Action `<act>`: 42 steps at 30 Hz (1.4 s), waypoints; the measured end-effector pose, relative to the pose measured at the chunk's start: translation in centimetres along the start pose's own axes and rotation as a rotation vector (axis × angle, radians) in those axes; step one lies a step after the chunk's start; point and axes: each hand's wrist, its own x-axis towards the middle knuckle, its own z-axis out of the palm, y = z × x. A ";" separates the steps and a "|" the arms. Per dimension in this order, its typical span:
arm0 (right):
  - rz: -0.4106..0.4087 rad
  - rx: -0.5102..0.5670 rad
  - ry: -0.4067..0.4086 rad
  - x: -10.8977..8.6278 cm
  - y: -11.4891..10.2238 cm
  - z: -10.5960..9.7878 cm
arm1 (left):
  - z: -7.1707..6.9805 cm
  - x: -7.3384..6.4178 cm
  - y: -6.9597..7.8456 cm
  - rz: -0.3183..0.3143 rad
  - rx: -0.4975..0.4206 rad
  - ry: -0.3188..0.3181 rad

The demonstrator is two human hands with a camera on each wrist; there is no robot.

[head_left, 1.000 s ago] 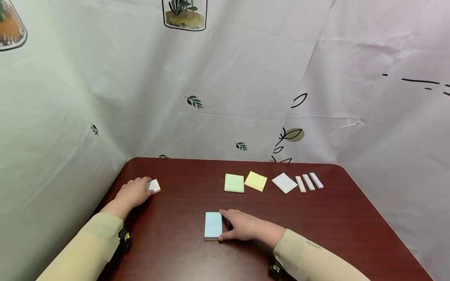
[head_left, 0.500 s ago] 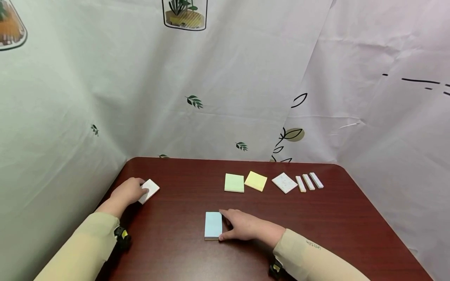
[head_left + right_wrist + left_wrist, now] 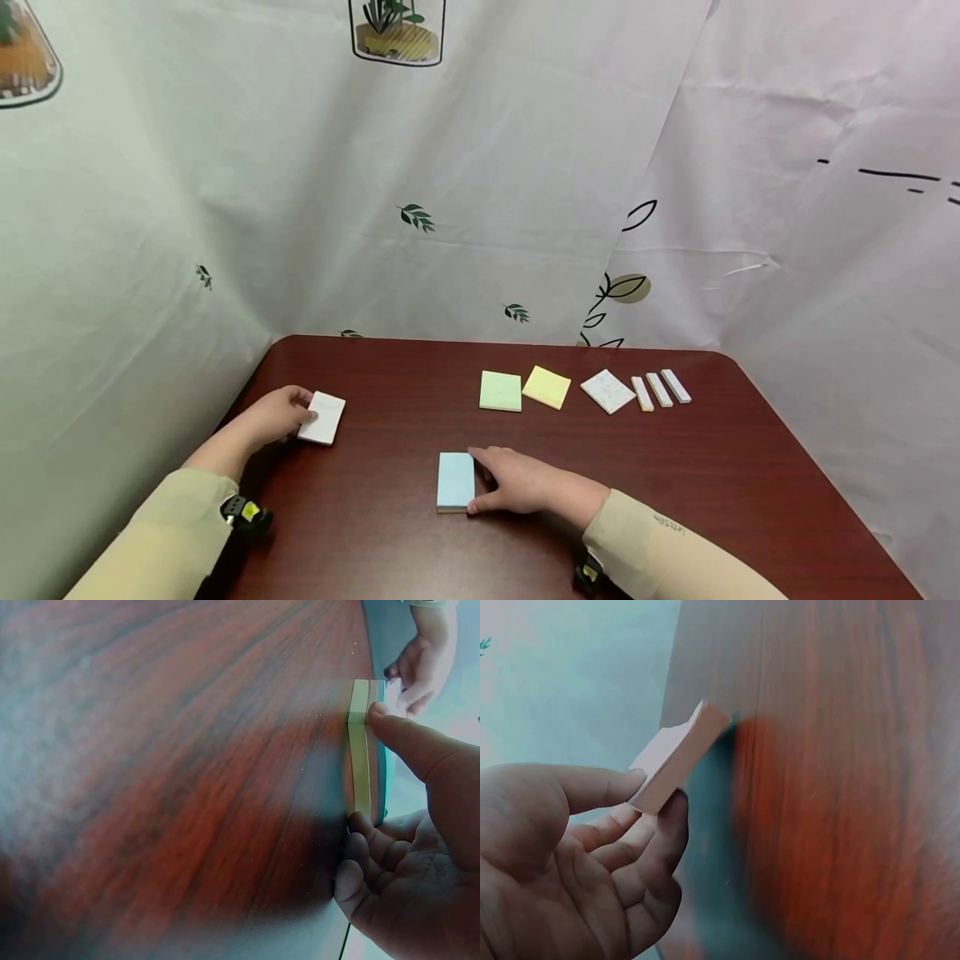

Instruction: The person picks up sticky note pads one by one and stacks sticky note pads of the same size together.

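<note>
My left hand (image 3: pixel 273 414) pinches a white sticky-note pad (image 3: pixel 324 419) between thumb and fingers at the table's left side. In the left wrist view the pad (image 3: pixel 671 761) is seen edge-on, tilted and raised, with the thumb on one face and fingertips behind. Near the table's middle my right hand (image 3: pixel 525 483) holds the right side of a stack of sticky-note pads (image 3: pixel 455 482) with a light blue top, thumb at the near corner and index finger at the far one. Yellow, pinkish and blue layers of this stack (image 3: pixel 361 765) show in the right wrist view.
Along the back of the dark red table (image 3: pixel 390 533) lie a green pad (image 3: pixel 500 391), a yellow pad (image 3: pixel 547 387) and a white patterned pad (image 3: pixel 607 392). Three narrow white strips follow, including a middle strip (image 3: pixel 658 390). A light printed cloth (image 3: pixel 480 167) hangs behind.
My left hand has drawn back toward the left and nearer me, turning the white pad so that more of its face shows. The right hand and blue-topped stack stay put.
</note>
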 end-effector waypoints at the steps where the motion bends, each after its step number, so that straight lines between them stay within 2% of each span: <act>1: 0.001 0.000 -0.001 0.0 0.0 0.0 | 0.3 -0.2 0.1 -0.007 -0.039 -0.021; 6: -0.007 0.000 0.010 0.0 0.1 0.1 | 2.0 -0.9 0.8 0.001 -0.154 -0.095; 11: -0.020 -0.003 0.025 0.0 0.1 0.1 | 4.3 -1.7 1.9 0.035 -0.215 -0.143; 15: -0.018 -0.002 0.024 0.0 0.1 0.1 | 6.2 -2.4 3.0 0.086 -0.227 -0.165; 22: -0.014 0.001 0.020 0.0 0.1 0.1 | 9.1 -3.6 5.0 0.159 -0.191 -0.174; 26: -0.012 0.004 0.014 0.0 0.1 0.0 | 10.1 -4.3 6.1 0.191 -0.138 -0.159; 29: -0.010 0.004 0.010 -0.1 0.0 0.0 | 10.7 -4.7 6.8 0.223 -0.064 -0.125; 32: -0.009 0.004 0.008 -0.1 0.1 0.0 | 11.2 -5.0 7.1 0.223 0.016 -0.085; 37: -0.010 0.000 0.013 -0.1 0.1 0.0 | 11.9 -5.0 7.1 0.189 0.133 -0.034; 42: -0.011 -0.005 0.018 -0.1 0.0 0.0 | 11.9 -5.0 7.2 0.199 0.199 -0.019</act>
